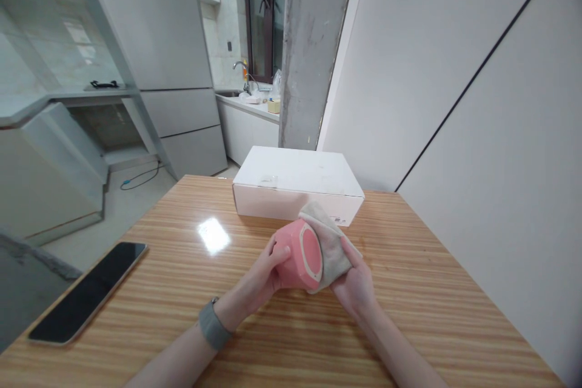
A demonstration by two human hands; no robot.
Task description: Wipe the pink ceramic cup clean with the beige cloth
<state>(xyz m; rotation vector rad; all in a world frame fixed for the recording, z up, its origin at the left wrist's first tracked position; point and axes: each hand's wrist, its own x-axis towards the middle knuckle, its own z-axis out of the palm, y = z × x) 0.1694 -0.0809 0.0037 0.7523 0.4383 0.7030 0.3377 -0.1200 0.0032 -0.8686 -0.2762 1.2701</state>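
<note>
My left hand (264, 276) grips a pink faceted cup (297, 254) lying on its side just above the wooden table (191, 315), its base turned toward me. My right hand (357, 282) holds a beige cloth (330, 236) pressed against the cup's right side and base. A grey band sits on my left wrist (213, 326). Both hands are near the middle of the table.
A closed white box (295, 182) lies flat just behind the cup. A dark phone (88, 291) lies face up near the table's left edge. A white wall runs close along the right. A fridge (159, 54) and a sink counter (248, 103) stand further back.
</note>
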